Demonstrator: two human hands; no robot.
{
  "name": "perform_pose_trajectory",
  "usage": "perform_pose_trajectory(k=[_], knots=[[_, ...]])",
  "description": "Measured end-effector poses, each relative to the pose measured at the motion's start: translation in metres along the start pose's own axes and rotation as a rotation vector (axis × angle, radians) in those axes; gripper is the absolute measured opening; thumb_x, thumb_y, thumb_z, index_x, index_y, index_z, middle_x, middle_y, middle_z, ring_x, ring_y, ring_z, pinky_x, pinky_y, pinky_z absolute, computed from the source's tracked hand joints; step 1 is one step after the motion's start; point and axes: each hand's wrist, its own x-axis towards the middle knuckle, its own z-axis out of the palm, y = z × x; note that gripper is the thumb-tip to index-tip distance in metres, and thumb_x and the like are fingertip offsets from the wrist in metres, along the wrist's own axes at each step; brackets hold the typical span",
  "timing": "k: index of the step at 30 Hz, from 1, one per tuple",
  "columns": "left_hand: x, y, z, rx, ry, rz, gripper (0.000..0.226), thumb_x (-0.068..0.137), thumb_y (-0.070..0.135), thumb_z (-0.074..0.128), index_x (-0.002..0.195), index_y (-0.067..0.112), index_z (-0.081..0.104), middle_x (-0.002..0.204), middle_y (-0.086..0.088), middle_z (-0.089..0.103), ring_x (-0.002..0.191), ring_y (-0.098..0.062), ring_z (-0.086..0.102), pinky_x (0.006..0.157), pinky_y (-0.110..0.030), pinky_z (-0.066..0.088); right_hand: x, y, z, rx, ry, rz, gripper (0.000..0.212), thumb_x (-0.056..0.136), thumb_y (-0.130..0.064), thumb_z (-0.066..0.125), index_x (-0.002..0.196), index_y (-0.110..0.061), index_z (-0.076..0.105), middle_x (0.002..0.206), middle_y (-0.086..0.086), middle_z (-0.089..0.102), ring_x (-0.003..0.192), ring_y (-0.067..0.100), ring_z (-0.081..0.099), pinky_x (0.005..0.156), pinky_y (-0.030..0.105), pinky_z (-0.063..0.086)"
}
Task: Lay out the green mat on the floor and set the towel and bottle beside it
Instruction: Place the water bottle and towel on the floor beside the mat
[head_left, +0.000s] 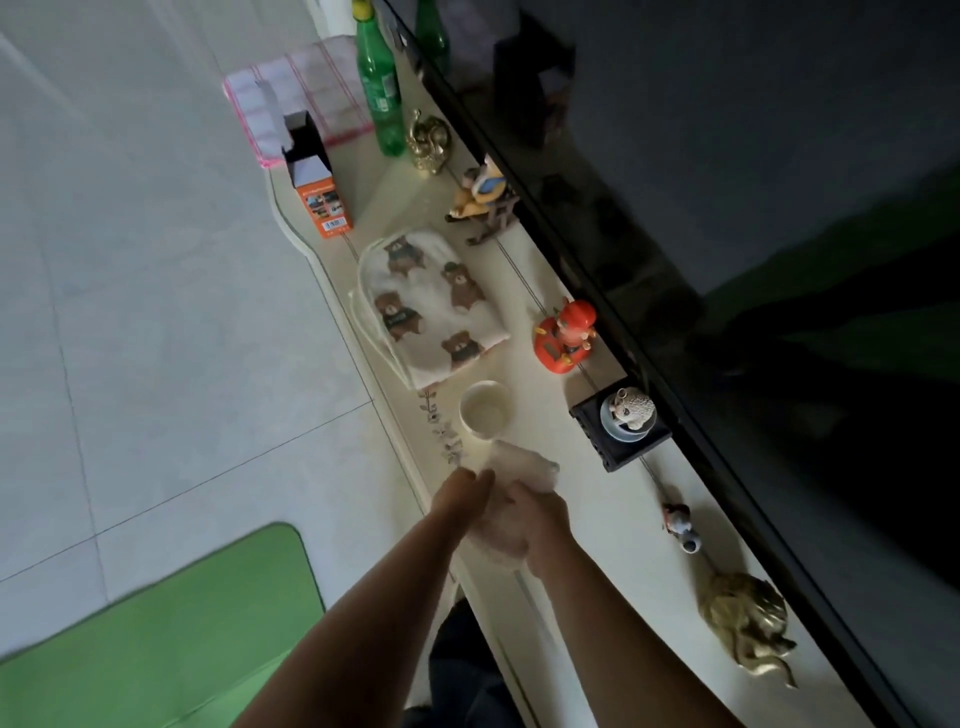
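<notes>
Reaching over the cream cabinet top (613, 499), both hands meet on a pale blurred thing (524, 467) just on the near side of the cream cup (485, 410); motion blur hides whether it is cloth or clear plastic. The right hand (540, 519) has its fingers curled over this thing. The left hand (462, 496) lies against its side with the fingers close together, and whether they wrap round it cannot be told. Just beyond the cup, almost touching it, a bear-print towel (431, 306) lies folded flat on the cabinet. Farther beyond the cup sits an orange box (319, 192). Well past that, a green plastic bottle (382, 93) stands upright beside a gold ornament (428, 140), and a pink-checked cloth (291, 93) drapes over the cabinet's far end. To the right of the cup a sheep figure (631, 410) rests on a black box, with a red toy figure (566, 335) right of the cup and a little beyond it. Down on the tiled floor, to the near left of the cup and well apart from it, the green mat (156, 623) lies spread flat.
</notes>
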Motion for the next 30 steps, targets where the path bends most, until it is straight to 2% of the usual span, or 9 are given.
perform_pose_trajectory(k=[5,9,10,12,15,22,24,27,30], knots=[[-0.055,-0.009,-0.042,-0.363,0.049,-0.043,0.051,0.099,0.038,0.036,0.124,-0.003,0.054,0.116,-0.019,0.063,0.102,-0.03,0.062,0.075,-0.029,0.049,-0.056,-0.024,0.022,-0.057,-0.181,-0.037,0.021,0.083,-0.026,0.065,0.089,-0.006,0.059,0.075,0.007,0.062,0.073,0.022,0.062,0.07,0.029,0.05],[-0.101,-0.031,-0.093,-0.644,0.183,-0.068,0.057,0.095,0.047,0.043,0.119,-0.002,0.057,0.104,-0.017,0.066,0.084,-0.026,0.064,0.061,-0.027,0.05,-0.104,-0.043,0.055,-0.194,-0.348,-0.194,0.034,0.086,-0.024,0.06,0.111,-0.002,0.059,0.101,0.014,0.067,0.093,0.028,0.064,0.079,0.032,0.054],[-0.114,-0.039,-0.108,-0.694,0.226,-0.075,0.06,0.092,0.051,0.046,0.119,-0.002,0.057,0.103,-0.017,0.067,0.084,-0.026,0.065,0.06,-0.027,0.051,-0.118,-0.046,0.065,-0.247,-0.388,-0.243,0.034,0.088,-0.025,0.058,0.113,-0.001,0.058,0.103,0.012,0.066,0.092,0.026,0.064,0.073,0.026,0.054],[-0.139,-0.058,-0.135,-0.791,0.306,-0.072,0.063,0.086,0.056,0.053,0.117,0.001,0.058,0.103,-0.016,0.069,0.089,-0.028,0.066,0.071,-0.032,0.055,-0.143,-0.05,0.086,-0.313,-0.512,-0.335,0.033,0.088,-0.023,0.058,0.109,0.002,0.06,0.098,0.013,0.069,0.085,0.024,0.066,0.063,0.023,0.054],[-0.175,-0.086,-0.17,-0.915,0.456,-0.027,0.062,0.082,0.056,0.058,0.116,0.005,0.059,0.103,-0.016,0.068,0.095,-0.031,0.065,0.091,-0.045,0.052,-0.179,-0.047,0.118,-0.379,-0.619,-0.437,0.04,0.082,-0.028,0.066,0.11,0.001,0.06,0.099,0.021,0.069,0.091,0.032,0.068,0.081,0.04,0.056],[-0.275,-0.197,-0.209,-1.044,0.898,-0.027,0.062,0.084,0.053,0.058,0.113,-0.002,0.056,0.104,-0.018,0.065,0.096,-0.032,0.063,0.088,-0.043,0.053,-0.275,0.033,0.205,-0.569,-0.79,-0.644,0.05,0.081,-0.032,0.07,0.113,0.003,0.058,0.103,0.022,0.066,0.095,0.034,0.066,0.084,0.046,0.055],[-0.291,-0.216,-0.209,-1.005,0.953,-0.062,0.062,0.085,0.054,0.057,0.112,-0.002,0.056,0.103,-0.018,0.065,0.096,-0.032,0.063,0.087,-0.041,0.053,-0.291,0.053,0.215,-0.58,-0.79,-0.645,0.05,0.081,-0.033,0.07,0.113,0.004,0.058,0.103,0.022,0.066,0.095,0.034,0.065,0.081,0.043,0.056],[-0.31,-0.24,-0.21,-0.879,0.972,-0.087,0.066,0.085,0.058,0.053,0.112,-0.002,0.055,0.105,-0.019,0.065,0.098,-0.032,0.063,0.088,-0.041,0.053,-0.308,0.08,0.215,-0.574,-0.785,-0.61,0.046,0.08,-0.039,0.07,0.103,-0.001,0.059,0.093,0.018,0.068,0.085,0.031,0.067,0.063,0.031,0.054],[-0.311,-0.248,-0.203,-0.86,0.981,-0.066,0.066,0.085,0.059,0.05,0.111,-0.001,0.055,0.104,-0.017,0.065,0.098,-0.032,0.062,0.089,-0.042,0.053,-0.307,0.089,0.209,-0.549,-0.751,-0.636,0.043,0.08,-0.038,0.069,0.1,-0.001,0.058,0.088,0.016,0.067,0.079,0.029,0.067,0.06,0.029,0.054]])
